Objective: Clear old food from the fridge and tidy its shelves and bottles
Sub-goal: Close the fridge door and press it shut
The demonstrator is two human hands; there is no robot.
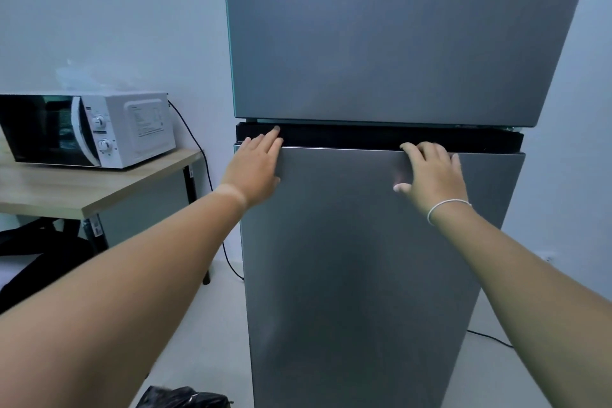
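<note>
Grey two-door fridge (381, 242) straight ahead, both doors closed. Left hand (255, 169) flat and spread on the upper left corner of the lower door (357, 275), fingertips reaching into the dark gap (364, 136) between the doors. Right hand (430, 175) spread on the door's top edge, white band (443, 207) at the wrist. White microwave (89, 129) on the wooden surface (66, 189) to the left. Black bag (182, 397) on the floor.
</note>
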